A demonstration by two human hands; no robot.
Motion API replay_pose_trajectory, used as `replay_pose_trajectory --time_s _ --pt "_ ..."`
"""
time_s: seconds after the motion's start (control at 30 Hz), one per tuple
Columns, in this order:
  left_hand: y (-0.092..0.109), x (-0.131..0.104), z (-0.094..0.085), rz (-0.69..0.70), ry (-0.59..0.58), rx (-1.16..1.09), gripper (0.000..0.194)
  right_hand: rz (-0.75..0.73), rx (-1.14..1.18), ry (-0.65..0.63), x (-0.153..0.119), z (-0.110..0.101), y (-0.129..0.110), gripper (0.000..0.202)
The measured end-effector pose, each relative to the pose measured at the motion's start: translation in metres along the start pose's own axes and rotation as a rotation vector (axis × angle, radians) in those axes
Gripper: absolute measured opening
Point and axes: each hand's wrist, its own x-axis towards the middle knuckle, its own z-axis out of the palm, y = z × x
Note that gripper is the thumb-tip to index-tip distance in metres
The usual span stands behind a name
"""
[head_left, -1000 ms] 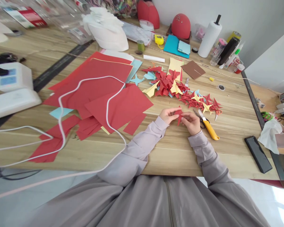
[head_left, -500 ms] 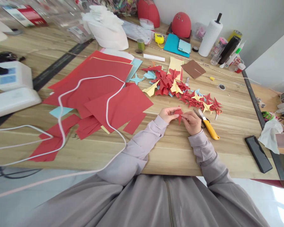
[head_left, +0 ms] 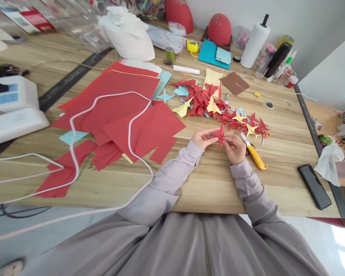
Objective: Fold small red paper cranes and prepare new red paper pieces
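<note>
Because it likely needs steadying from both sides, the folded red paper (head_left: 220, 136) is pinched by left hand (head_left: 200, 139) and right hand (head_left: 235, 149) alike.

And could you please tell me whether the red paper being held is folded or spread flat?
Folded: the red paper tapers to narrow points at top and bottom, between the left grip and right grip.

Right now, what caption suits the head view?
Left hand and right hand hold a folded red paper piece near a pile of paper shapes.
</note>
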Motion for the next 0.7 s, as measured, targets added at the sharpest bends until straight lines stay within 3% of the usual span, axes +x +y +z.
replay_pose_trajectory --time_s 0.37,0.7 --pt "0.002 -0.0035 0.0034 0.039 0.096 0.197 0.03 0.042 0.088 0.008 -0.0015 0.0018 -0.0011 0.008" --pt "0.0017 -0.0043 0.0042 0.062 0.096 0.174 0.034 0.094 0.145 0.025 -0.0035 0.0045 0.0009 0.01"
